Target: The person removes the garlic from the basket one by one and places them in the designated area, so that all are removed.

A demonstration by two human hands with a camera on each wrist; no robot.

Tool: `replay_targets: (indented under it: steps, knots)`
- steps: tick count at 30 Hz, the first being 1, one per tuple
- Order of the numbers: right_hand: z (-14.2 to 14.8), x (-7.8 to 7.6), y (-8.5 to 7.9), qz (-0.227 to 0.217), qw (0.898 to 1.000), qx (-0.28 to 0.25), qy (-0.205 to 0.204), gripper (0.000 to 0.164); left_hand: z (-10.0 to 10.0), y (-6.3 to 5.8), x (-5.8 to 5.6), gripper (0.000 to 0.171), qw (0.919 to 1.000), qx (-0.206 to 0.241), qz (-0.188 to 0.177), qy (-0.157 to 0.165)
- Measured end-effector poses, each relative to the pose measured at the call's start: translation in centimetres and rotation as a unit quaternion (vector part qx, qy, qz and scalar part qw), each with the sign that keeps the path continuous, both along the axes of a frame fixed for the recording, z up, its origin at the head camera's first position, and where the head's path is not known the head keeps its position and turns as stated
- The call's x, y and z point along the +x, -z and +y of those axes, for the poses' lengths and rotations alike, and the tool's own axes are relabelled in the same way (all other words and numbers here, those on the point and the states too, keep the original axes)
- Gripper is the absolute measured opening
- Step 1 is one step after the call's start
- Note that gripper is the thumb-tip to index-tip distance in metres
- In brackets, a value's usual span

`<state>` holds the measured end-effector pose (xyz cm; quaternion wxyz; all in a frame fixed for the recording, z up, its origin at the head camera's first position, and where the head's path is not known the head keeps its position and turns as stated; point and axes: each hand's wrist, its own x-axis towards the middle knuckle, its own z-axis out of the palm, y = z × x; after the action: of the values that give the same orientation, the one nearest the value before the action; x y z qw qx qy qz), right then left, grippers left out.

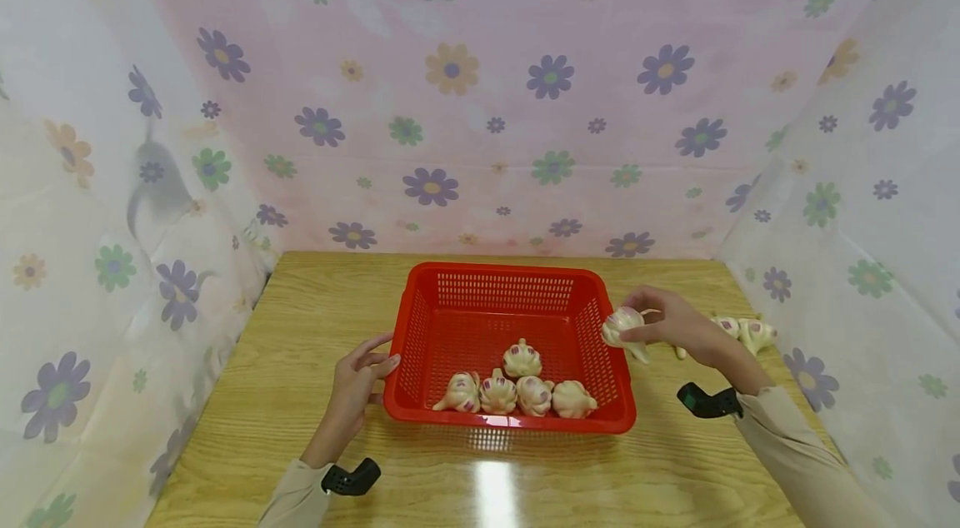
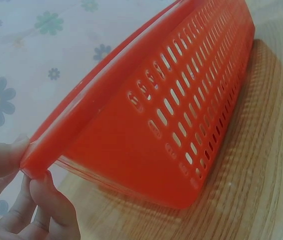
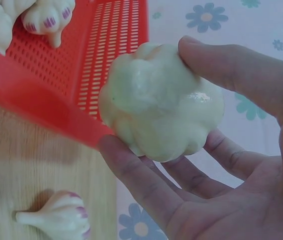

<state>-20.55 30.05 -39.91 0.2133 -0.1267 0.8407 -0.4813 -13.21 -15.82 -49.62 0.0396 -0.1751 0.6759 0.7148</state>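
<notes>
A red plastic basket [image 1: 465,328] with slotted walls stands on the table, several garlic bulbs [image 1: 534,395] gathered along its near side. My left hand [image 1: 352,382] grips the basket's left rim; in the left wrist view, thumb and fingers pinch the red edge [image 2: 76,112]. Just outside the right rim, my right hand [image 1: 675,326] holds another garlic bulb [image 1: 621,325] between thumb and fingers. Seen close in the right wrist view, that pale bulb [image 3: 161,105] has its rounded, lobed side toward the camera.
More garlic bulbs [image 1: 752,333] lie on the wooden table [image 1: 322,295] at the right, partly behind my right hand. One loose bulb [image 3: 61,215] shows on the tabletop in the right wrist view. Flower-patterned cloth [image 1: 502,203] hangs behind the table and along both sides.
</notes>
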Motion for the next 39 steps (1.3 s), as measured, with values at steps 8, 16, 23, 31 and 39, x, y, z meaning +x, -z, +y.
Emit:
replay_targets:
  steps: [8,16,23,31,39]
  knots:
    - [1.0,0.7,0.0,-0.006,1.000,-0.005,0.011,0.047,0.0,-0.1,0.0,0.043,1.0000,-0.001,-0.001,0.002]
    - [2.0,1.3,0.9,-0.004,1.000,0.001,0.026,0.045,0.0,0.0,0.0,0.042,1.0000,0.002,0.000,0.004]
    - [2.9,1.7,1.5,-0.006,0.999,0.019,0.046,0.050,0.0,0.0,0.1,0.042,1.0000,0.005,0.001,0.001]
    - [3.7,1.9,3.0,-0.015,0.998,0.021,0.057,0.049,0.0,0.0,0.0,0.041,0.9999,0.013,0.002,-0.002]
    - [4.0,2.3,4.6,-0.030,0.996,0.010,0.083,0.049,0.0,-0.1,0.0,0.040,0.9999,0.014,-0.003,-0.001]
